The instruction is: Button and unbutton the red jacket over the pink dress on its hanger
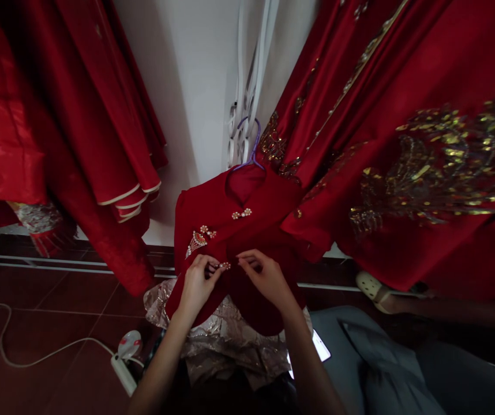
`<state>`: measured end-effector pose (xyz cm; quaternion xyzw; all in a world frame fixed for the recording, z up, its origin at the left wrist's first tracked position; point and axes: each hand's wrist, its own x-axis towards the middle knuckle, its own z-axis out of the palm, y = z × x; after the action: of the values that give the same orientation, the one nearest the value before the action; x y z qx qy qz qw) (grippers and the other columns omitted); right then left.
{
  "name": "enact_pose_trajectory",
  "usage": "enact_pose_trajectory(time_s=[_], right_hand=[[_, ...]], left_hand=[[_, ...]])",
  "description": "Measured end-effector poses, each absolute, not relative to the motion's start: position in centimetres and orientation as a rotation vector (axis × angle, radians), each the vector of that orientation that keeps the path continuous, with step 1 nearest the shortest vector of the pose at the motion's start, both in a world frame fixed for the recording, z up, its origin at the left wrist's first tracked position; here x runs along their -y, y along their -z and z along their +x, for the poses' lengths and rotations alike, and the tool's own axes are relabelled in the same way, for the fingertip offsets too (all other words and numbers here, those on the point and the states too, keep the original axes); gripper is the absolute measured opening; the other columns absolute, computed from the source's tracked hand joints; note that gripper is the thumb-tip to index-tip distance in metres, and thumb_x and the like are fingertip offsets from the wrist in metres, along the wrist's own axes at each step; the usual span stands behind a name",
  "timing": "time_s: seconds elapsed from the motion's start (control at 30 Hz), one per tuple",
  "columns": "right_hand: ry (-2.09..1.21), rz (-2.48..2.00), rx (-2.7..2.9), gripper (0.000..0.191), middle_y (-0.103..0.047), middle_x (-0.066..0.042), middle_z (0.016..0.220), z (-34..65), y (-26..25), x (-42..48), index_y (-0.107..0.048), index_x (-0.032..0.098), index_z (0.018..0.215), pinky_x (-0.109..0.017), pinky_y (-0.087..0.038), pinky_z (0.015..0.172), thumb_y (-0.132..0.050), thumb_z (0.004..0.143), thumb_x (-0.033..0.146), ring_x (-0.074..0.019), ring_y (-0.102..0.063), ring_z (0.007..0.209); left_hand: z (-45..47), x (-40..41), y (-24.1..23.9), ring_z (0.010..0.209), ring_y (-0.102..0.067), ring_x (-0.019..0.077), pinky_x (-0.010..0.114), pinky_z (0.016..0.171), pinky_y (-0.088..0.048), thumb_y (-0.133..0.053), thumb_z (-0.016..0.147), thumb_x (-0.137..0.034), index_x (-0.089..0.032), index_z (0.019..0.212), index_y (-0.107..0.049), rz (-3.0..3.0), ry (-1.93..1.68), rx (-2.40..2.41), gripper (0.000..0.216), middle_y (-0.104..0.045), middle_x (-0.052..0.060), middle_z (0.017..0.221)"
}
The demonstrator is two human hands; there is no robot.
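In front of me a red jacket [247,236] hangs on a purple hanger [256,141], its lower part spread toward my lap. White beaded flowers [242,214] sit near its neckline, and a jewelled ornament [197,242] decorates the chest. My left hand [199,281] is closed in a pinch at a small beaded clasp [225,266] on the front edge. Just across the opening, my right hand [265,278] has its fingers bent together at the jacket's other side. Whatever lies between those fingertips is too small to make out.
Red garments [113,115] hang at left, and a gold-sequined red dress [442,167] at right. Shiny pale fabric [230,346] lies under the jacket. A lit phone [320,347], a power strip [123,373] with a white cord, and someone's foot in a clog [372,291] are nearby.
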<state>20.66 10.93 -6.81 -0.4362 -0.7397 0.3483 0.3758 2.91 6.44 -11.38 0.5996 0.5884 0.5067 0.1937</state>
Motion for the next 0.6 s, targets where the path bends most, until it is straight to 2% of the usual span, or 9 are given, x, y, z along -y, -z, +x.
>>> enact_pose_trajectory(time_s=[0.2,0.6], right_hand=[[-1.071,-1.070,1.952,0.022,-0.070,-0.005,0.089,18.8,8.5,-10.9,-0.064,0.018,0.099,-0.028,-0.051,0.074,-0.059,0.080,0.028,-0.0153,-0.065,0.082],[-1.170,-1.031,1.916,0.020,-0.070,-0.005,0.089,18.7,8.6,-11.2,-0.064,0.018,0.096,-0.028,-0.051,0.073,-0.059,0.081,0.031,-0.0158,-0.065,0.083]], left_hand=[[2.4,-6.6,11.8,0.074,-0.064,0.0134,0.025,0.070,-0.054,-0.065,0.077,-0.034,-0.017,0.081,-0.060,1.545,-1.445,-1.564,0.018,-0.065,0.003,0.080],[2.3,-7.1,11.7,0.066,-0.063,0.0122,0.022,0.065,-0.051,-0.077,0.062,-0.033,-0.014,0.075,-0.063,1.249,-1.509,-1.348,0.027,-0.067,0.003,0.072]])
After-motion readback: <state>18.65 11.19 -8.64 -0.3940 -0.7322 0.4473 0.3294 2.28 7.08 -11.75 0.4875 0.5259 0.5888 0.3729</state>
